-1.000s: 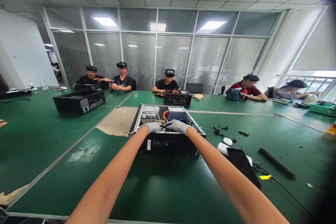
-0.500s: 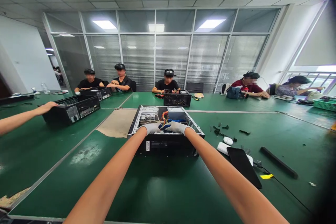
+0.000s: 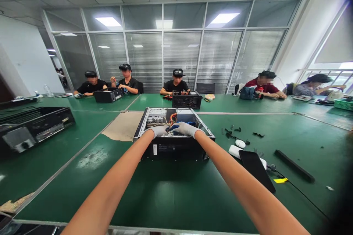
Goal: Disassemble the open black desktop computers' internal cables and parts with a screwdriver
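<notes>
An open desktop computer case [image 3: 174,150] lies in front of me, its inside facing up. Grey gloves with dark blue fingertips cover both of my hands. My left hand [image 3: 160,131] reaches over the near wall into the case, fingers bent inward. From the right comes my right hand [image 3: 186,129], its fingertips close to the left ones and closed together. Whatever is between the fingers is too small and covered to make out. Around them show orange and pale cables [image 3: 173,118], a metal drive cage [image 3: 156,116], a silver power supply box [image 3: 185,111] and blue parts.
Right of the case lie small black clips [image 3: 228,132], a white round object [image 3: 240,143], a black phone [image 3: 256,170], a cable and a dark bar [image 3: 294,166]. Brown cardboard [image 3: 121,126] lies left. Another case [image 3: 35,126] stands further left. Several people sit across the green table [image 3: 165,194].
My hands stay inside the case; the right fingers have shifted slightly closer to the left. The case at far left moved toward the left edge, and the co-worker's arm there has left view.
</notes>
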### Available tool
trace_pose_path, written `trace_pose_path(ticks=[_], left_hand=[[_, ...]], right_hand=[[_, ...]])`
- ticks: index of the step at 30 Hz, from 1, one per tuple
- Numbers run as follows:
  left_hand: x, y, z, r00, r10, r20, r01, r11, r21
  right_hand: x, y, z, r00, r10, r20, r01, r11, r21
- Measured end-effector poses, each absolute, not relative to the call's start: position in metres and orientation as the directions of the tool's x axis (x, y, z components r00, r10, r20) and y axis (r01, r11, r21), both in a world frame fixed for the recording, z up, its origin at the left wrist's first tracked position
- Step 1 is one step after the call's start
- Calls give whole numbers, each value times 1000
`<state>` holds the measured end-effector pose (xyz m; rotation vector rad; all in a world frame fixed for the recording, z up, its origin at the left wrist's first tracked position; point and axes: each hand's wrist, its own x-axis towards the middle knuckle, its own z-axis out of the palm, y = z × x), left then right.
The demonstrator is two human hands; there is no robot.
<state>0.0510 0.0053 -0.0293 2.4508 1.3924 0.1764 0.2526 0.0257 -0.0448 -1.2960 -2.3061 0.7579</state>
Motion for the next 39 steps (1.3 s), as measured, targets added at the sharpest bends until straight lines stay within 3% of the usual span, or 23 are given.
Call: trace_pose_path(ticks=[4, 12, 22, 28, 32, 39], left_hand=[[53, 2, -27, 480, 874, -72, 838, -433, 332], [48, -2, -24, 326, 943, -58, 897, -289, 335], [51, -1, -24, 392, 917, 67, 813, -380, 442], [50, -2, -21, 379, 919, 108, 827, -388, 407], [50, -5, -19, 354, 919, 172, 804, -393, 447], [52, -9, -16, 358, 925, 125, 793, -372, 482]], right_hand=[[251, 24, -42, -500, 849, 174, 569, 473, -673], [252, 24, -37, -454, 817, 355, 553, 571, -606], [255, 23, -40, -397, 816, 421, 543, 579, -608], [254, 20, -39, -379, 855, 353, 500, 511, -699], [254, 19, -39, -383, 859, 340, 457, 496, -739], [254, 20, -40, -424, 825, 373, 447, 549, -706]])
